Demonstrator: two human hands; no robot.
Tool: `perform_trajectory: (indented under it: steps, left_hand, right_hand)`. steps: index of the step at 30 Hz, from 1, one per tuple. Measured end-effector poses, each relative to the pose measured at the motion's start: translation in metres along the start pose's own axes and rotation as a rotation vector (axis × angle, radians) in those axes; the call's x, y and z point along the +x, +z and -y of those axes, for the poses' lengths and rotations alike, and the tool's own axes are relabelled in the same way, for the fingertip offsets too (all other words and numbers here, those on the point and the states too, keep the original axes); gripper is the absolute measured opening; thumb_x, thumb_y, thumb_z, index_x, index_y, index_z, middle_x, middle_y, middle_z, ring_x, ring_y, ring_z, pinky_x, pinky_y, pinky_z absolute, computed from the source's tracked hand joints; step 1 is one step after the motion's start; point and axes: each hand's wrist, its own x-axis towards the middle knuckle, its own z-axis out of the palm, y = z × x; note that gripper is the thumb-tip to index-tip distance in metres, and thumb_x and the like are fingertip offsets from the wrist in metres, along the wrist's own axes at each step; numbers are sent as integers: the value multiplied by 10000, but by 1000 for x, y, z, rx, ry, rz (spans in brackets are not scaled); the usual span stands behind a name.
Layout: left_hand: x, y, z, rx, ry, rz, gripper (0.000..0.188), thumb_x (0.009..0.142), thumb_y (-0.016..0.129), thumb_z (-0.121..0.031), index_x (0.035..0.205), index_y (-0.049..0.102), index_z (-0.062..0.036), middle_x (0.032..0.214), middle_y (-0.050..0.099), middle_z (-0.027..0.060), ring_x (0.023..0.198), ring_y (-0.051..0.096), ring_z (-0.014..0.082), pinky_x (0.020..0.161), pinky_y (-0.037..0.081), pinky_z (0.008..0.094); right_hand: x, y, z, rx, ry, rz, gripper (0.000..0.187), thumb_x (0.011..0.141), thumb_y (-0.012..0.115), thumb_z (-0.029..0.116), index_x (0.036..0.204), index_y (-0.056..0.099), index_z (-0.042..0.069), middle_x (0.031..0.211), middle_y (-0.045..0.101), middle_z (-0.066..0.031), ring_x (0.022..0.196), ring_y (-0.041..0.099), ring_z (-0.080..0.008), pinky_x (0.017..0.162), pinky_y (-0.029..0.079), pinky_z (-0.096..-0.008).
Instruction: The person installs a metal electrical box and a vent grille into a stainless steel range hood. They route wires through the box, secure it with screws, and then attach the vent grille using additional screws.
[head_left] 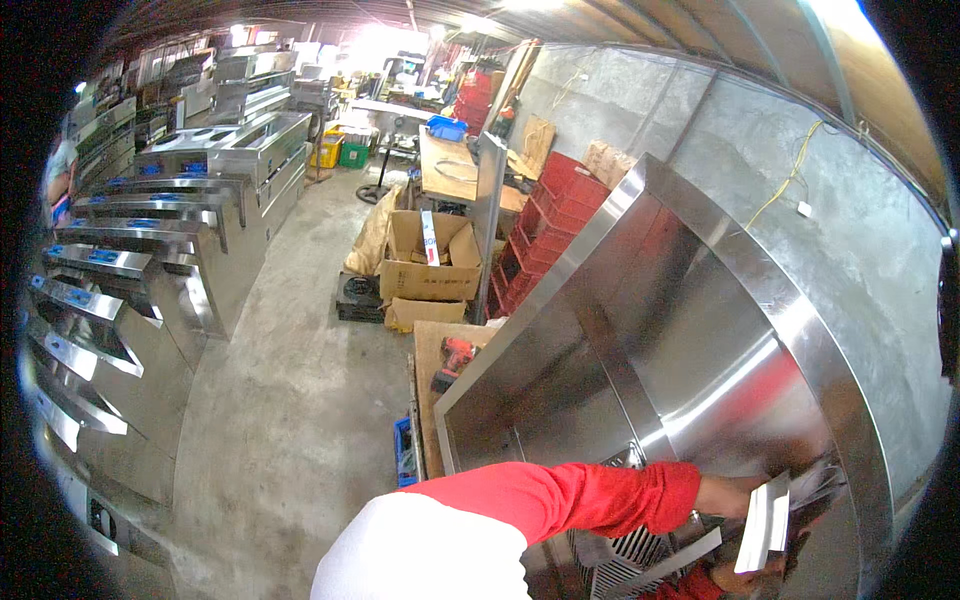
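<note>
My left arm, in a red sleeve, reaches right across the lower part of the view into a large stainless steel hood shell (690, 330). My left hand (722, 496) is closed at the upper end of a short, bent strip of shiny sheet metal (765, 525); its fingertips are hidden behind the metal. Lower down, my right hand (745, 574) grips the same strip near its bottom end, its fingers partly covered. Beside the hands lies a slotted metal grille (635, 545), with a flat metal bar (680, 560) across it.
A red cordless drill (456, 360) lies on a wooden bench (428, 400) beside the shell. Beyond are an open cardboard box (430, 280) and stacked red crates (550, 225). Steel panels (120, 270) stand in rows at left, across the concrete floor (290, 400). A grey wall (870, 220) runs along the right.
</note>
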Motion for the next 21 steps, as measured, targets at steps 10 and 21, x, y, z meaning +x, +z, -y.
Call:
perform_trajectory:
  steps: [10, 21]
  left_hand:
    - [5, -2, -2, 152, 87, -158, 357, 956, 598, -317, 1041, 673, 22, 901, 698, 30, 835, 600, 132, 812, 514, 337]
    - [-90, 5, -94, 445, 345, -574, 886, 938, 505, -639, 1469, 377, 60, 1398, 534, 228, 1268, 540, 303, 1076, 392, 429]
  right_hand:
    - [0, -20, 5, 23, 64, -7, 303, 964, 640, 144, 1229, 600, 4, 1152, 668, -116, 1049, 635, -246, 917, 517, -377]
    - [-2, -125, -2, 229, 590, -11, 323, 967, 644, 131, 1257, 589, 2, 1171, 659, -107, 1072, 623, -235, 934, 511, -372]
